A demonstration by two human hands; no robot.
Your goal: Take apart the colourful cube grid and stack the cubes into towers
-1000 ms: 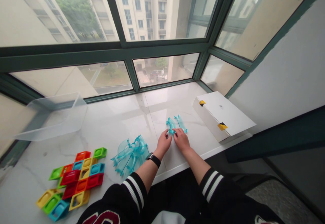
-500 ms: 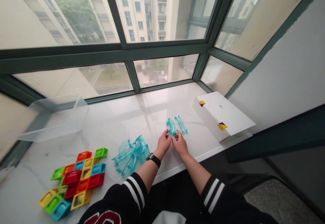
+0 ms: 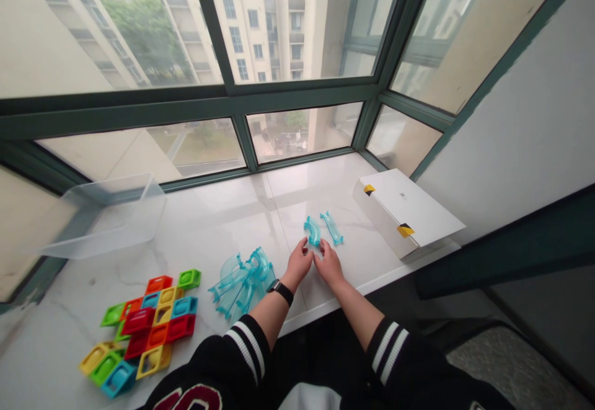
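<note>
Resting on a pale marble windowsill, from the left: a clear plastic storage bin, a flat cluster of bright square tiles, then a pile of translucent turquoise track pieces. The left hand and right hand, fingers half curled, touch the near end of a curved turquoise track piece. Whether they grip it cannot be told. Since a second ago the right hand has eased slightly back. A second turquoise track piece lies just beside the first, and a white cardboard box sits farther right.
</note>
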